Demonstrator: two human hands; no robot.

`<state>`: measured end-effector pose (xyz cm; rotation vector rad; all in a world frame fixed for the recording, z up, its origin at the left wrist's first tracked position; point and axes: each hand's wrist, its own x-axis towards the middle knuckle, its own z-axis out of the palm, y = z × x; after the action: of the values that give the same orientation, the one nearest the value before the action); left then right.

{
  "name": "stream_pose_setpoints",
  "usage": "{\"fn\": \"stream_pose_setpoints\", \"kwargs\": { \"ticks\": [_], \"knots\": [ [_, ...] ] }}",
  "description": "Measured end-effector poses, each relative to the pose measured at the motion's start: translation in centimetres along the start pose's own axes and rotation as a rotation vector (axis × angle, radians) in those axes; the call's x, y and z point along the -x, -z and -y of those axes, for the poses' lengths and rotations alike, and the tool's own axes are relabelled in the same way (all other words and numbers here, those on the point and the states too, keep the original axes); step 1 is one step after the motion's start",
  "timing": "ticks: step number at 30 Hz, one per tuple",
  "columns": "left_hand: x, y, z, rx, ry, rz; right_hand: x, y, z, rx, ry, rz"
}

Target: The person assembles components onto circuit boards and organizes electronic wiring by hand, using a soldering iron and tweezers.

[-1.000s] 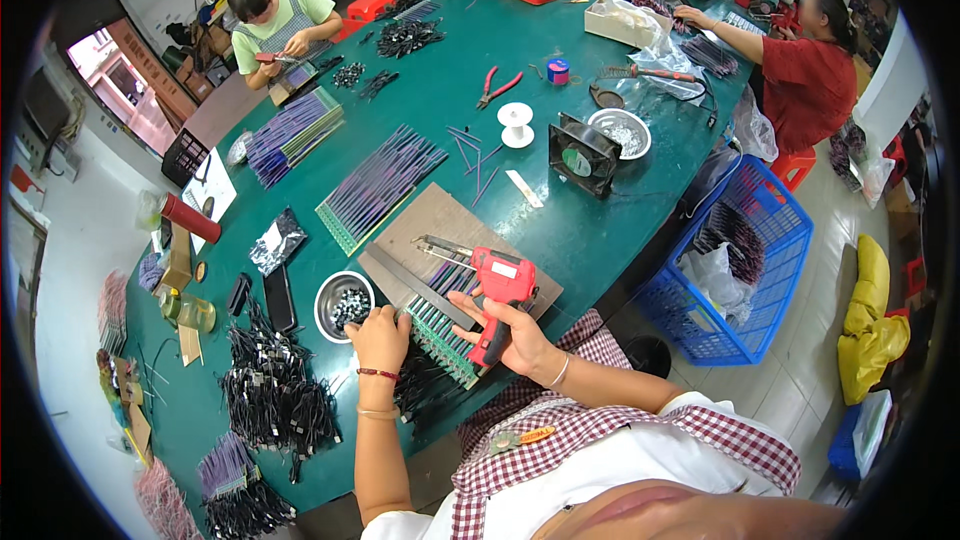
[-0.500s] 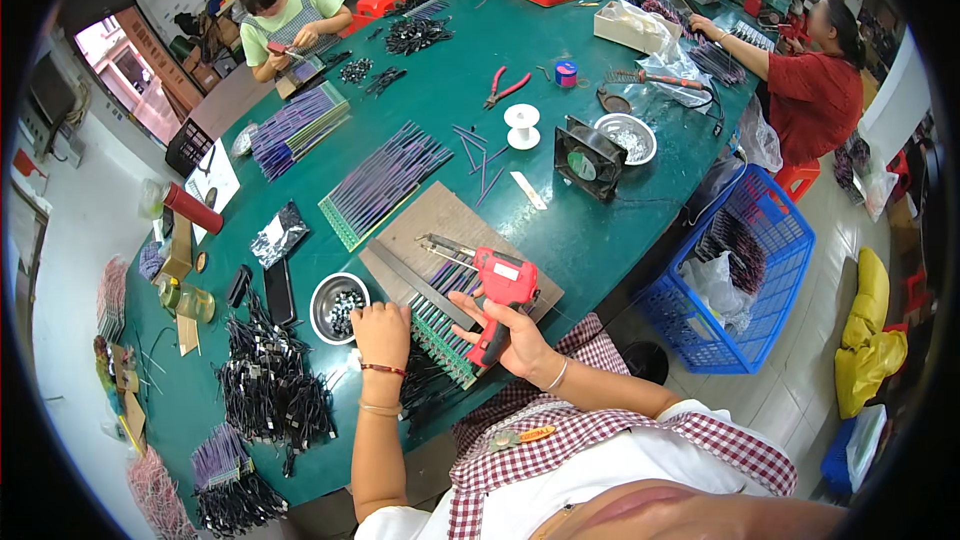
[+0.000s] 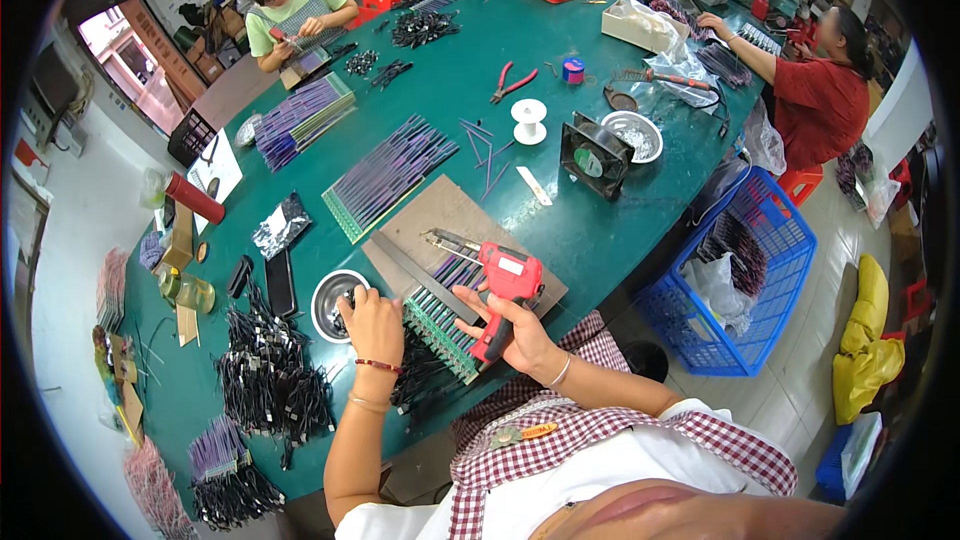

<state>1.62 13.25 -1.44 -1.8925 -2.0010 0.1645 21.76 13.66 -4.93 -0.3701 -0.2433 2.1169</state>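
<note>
My left hand (image 3: 376, 328) reaches over the rim of a metal bowl (image 3: 321, 325) that holds small dark and silvery parts. Its fingers are bent together at the parts, and what they pinch is too small to make out. A red soldering gun (image 3: 512, 272) is gripped in my right hand (image 3: 525, 345), its tip pointing left above the work. Below it, a row of green circuit boards (image 3: 437, 348) with purple and dark wires lies on a brown board (image 3: 425, 212). A flat metal bar (image 3: 420, 275) rests across the wires.
Bundles of black cables (image 3: 265, 370) lie left of the bowl. Beyond the brown board are another wired strip (image 3: 390, 175), a white spool (image 3: 528, 122), red pliers (image 3: 512, 85) and a black fan (image 3: 592, 160). A blue basket (image 3: 735, 280) stands right; two co-workers sit across the table.
My left hand has shifted left and up, from beside the bowl to its parts. The soldering gun has stayed in my right hand, nearly still. The whole view has shifted slightly.
</note>
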Motion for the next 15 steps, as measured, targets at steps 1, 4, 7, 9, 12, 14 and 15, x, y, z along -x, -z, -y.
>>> {"fn": "stream_pose_setpoints", "kwargs": {
  "ticks": [1, 4, 7, 9, 12, 14, 15],
  "knots": [
    [0.0, -0.2, 0.1, 0.007, -0.012, -0.055, 0.0, 0.0, 0.0, 0.005, 0.008, 0.008],
    [-0.6, 0.0, 0.9, 0.096, -0.056, -0.054, 0.0, -0.1, 0.1, 0.017, 0.015, 0.013],
    [-1.0, 0.1, 1.5, 0.082, -0.203, -0.143, -0.1, 0.1, 0.0, 0.014, 0.016, 0.019],
    [-1.1, 0.4, 1.9, 0.068, -0.347, -0.100, 0.0, -0.1, -0.1, 0.009, 0.013, 0.004],
    [-0.8, 1.0, 1.9, 0.063, -0.356, 0.069, 0.1, 0.0, -0.1, 0.002, 0.010, -0.016],
    [-0.2, -0.3, 1.9, 0.101, -0.319, 0.060, 0.1, -0.1, 0.0, 0.002, 0.005, -0.016],
    [0.2, -0.9, 1.9, 0.139, -0.282, 0.049, 0.2, -0.3, 0.1, 0.005, 0.003, -0.013]
  ]
}}
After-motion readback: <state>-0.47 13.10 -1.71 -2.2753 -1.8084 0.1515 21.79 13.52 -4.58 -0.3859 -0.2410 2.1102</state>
